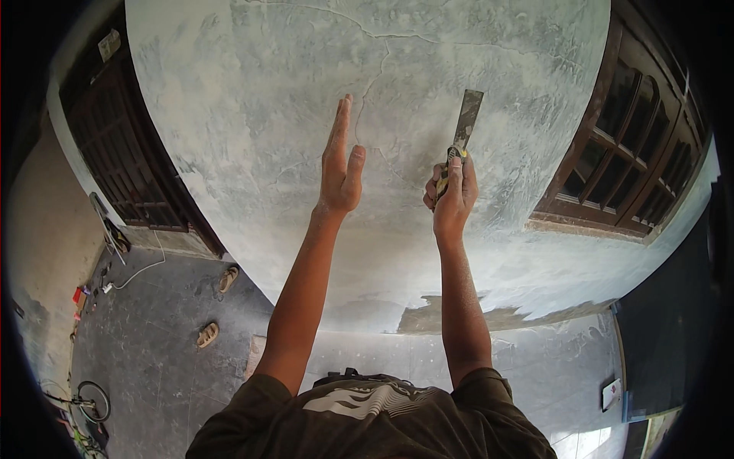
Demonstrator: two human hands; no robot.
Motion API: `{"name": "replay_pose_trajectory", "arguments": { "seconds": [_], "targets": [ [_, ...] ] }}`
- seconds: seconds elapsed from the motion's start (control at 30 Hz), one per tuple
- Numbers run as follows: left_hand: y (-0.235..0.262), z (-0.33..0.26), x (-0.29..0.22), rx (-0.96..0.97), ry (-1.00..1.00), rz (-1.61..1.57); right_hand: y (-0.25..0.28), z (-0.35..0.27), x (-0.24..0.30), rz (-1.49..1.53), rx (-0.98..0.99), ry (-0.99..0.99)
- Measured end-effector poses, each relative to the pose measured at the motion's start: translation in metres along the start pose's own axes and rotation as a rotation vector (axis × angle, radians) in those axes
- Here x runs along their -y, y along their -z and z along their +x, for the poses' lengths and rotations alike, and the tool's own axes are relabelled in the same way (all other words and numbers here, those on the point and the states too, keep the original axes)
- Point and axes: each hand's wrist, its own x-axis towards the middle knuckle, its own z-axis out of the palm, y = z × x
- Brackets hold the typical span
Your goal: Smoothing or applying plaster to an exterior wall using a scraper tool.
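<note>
In front of me rises a pale, patchy plastered wall (252, 115) with thin cracks branching down from its upper part. My right hand (455, 187) is wrapped round the black and yellow handle of a putty knife (468, 118). Its flat, worn blade points upward, and I cannot tell whether it touches the wall. To the left, my left hand (340, 168) is raised edge-on with fingers straight and thumb apart, holding nothing. It is nearest the crack running down the wall. Pale dust coats parts of both hands and the right forearm.
A brown wooden window (623, 138) is at the right, a dark door (126, 145) at the left. Two sandals (207, 334) and a white cable (145, 268) lie on the grey floor (153, 367). A bicycle (92, 402) is at lower left; a dark panel (657, 344) stands at right.
</note>
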Motion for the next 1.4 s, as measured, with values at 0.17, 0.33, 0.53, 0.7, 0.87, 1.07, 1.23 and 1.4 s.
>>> {"name": "replay_pose_trajectory", "arguments": {
  "seconds": [0.17,0.33,0.53,0.7,0.87,1.07,1.23,1.4],
  "targets": [
    [0.043,0.012,0.007,-0.052,-0.032,0.034,-0.031,0.001,-0.005,-0.027,0.04,0.05],
    [0.085,0.023,0.026,-0.042,-0.095,0.054,-0.069,-0.004,-0.009,-0.073,0.043,0.102],
    [0.125,0.05,0.044,-0.028,-0.132,0.063,-0.113,0.0,-0.009,-0.07,0.123,0.191],
    [0.148,0.079,0.055,-0.009,-0.194,0.061,-0.152,0.012,-0.006,-0.187,0.129,0.325],
    [0.165,0.13,0.058,-0.014,-0.258,0.251,-0.206,0.028,0.017,-0.778,0.04,0.852],
    [0.181,0.227,0.073,-0.037,-0.525,0.769,-0.251,0.051,0.052,-1.123,-0.087,0.83],
    [0.195,0.258,0.085,-0.071,-0.606,1.031,-0.27,0.059,0.061,-1.319,-0.135,0.77],
    [0.191,0.252,0.087,-0.089,-0.599,1.077,-0.279,0.067,0.073,-1.381,-0.137,0.77]
  ]
}}
